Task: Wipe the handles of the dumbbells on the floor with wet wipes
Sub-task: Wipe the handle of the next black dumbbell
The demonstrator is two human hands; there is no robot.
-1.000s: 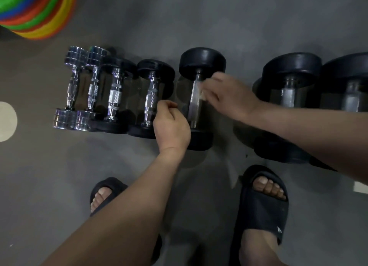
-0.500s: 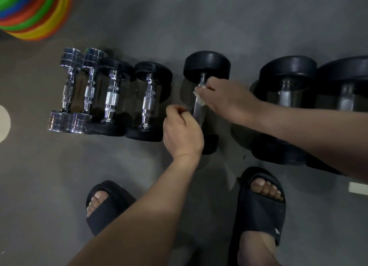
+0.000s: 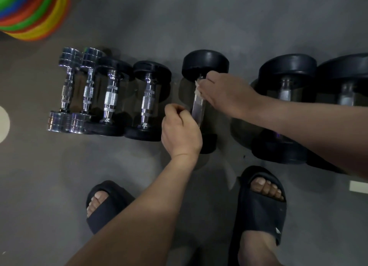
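Wiping in progress on the middle dumbbell (image 3: 205,64), which lies on the floor (image 3: 199,17) with one black head away from the person and the other toward them. The right grip (image 3: 225,94) comes in from the right of that dumbbell and is closed, fingers curled over a small white wet wipe (image 3: 197,88) and pressing it against the handle (image 3: 198,110) just below the far head. Holding it this way probably lets the wipe wrap part of the bar so one stroke along it cleans more than one side. The wipe sits under the fingertips at the handle's far end, and the bare, shiny length of bar runs from there toward the near head. The left grip (image 3: 180,132) is curled into a loose fist touching or just beside the near part of the handle. Whether it clasps the bar or only rests against it I cannot tell; the likely purpose is to stop the dumbbell rolling. Left of the middle dumbbell stand four smaller dumbbells (image 3: 148,98) in a tight row, two all chrome and two with black heads, handles parallel to it. Right of it lie two larger black dumbbells (image 3: 286,74), partly crossed by the right forearm. Judgement: these right-hand ones are not yet being wiped. Stacked coloured discs (image 3: 33,13) lie well off to its far left.
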